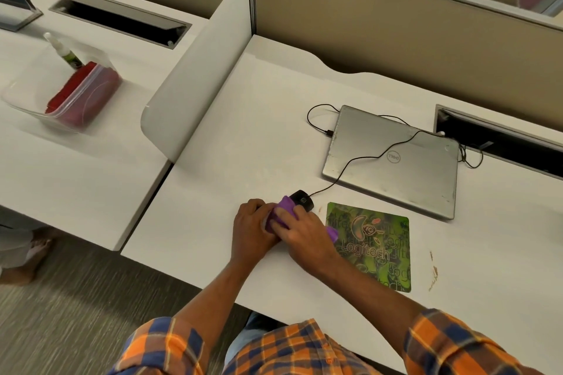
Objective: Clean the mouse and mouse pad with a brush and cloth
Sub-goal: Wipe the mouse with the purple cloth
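Beside the mouse pad (374, 253), left hand (253, 224) fingers wrap the mouse (303, 199); right hand (303, 233) fingers, squeezing the cloth (285, 207), should rub softly.

Most of the mouse (302, 200) was hidden under the cloth (285, 210) and both hands, the left hand (251, 225) and the right hand (304, 230), with only its black front end showing; the cloth itself was largely covered by the right hand. The right wrist hid part of the left edge of the pad (380, 240). On the left desk (76, 161) the tub (18, 94) and bottle (65, 52) were blurred, and the picture's edge cut off the monitor (12, 0).
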`<state>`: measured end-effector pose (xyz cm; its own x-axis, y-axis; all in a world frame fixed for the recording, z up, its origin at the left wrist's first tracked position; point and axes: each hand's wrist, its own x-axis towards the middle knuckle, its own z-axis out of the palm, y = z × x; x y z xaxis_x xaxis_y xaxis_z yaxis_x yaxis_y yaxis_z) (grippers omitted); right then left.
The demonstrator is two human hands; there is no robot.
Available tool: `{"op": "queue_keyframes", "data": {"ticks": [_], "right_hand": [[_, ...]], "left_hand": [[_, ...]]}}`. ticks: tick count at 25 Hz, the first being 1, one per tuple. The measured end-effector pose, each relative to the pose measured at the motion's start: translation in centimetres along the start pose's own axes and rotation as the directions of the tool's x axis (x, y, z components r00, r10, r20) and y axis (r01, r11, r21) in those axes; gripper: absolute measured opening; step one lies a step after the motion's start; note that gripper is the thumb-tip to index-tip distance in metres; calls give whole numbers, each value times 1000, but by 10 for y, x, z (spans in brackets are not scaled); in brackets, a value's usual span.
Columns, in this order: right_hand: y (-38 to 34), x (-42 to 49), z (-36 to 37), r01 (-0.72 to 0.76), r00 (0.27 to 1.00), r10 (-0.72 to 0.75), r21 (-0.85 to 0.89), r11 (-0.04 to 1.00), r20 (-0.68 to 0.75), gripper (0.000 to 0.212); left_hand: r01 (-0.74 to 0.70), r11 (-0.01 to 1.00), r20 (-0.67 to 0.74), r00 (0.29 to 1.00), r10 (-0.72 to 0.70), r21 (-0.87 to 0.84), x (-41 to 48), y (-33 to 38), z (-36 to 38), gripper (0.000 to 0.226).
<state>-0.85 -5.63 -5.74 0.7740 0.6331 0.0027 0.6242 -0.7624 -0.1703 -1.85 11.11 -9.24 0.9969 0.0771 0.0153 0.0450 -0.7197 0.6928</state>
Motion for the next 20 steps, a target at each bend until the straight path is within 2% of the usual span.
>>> {"op": "queue_keyframes", "data": {"ticks": [6,11,14,20], "right_hand": [[-4,-7,7,-135,988,150,251,959,-41,46],[18,-14,5,-204,967,236,257,945,-101,50],[25,-1,-3,-263,955,289,259,929,-69,53],[40,21,-6,-401,903,429,353,845,0,41]], "left_hand": [[-36,997,-27,999,38,66,-5,-4,6,52],[-26,999,-12,1000,27,44,-4,-5,4,60],[-44,998,-24,999,45,49,-3,-6,4,56],[-40,998,-42,998,41,42,-5,-3,4,57]]}}
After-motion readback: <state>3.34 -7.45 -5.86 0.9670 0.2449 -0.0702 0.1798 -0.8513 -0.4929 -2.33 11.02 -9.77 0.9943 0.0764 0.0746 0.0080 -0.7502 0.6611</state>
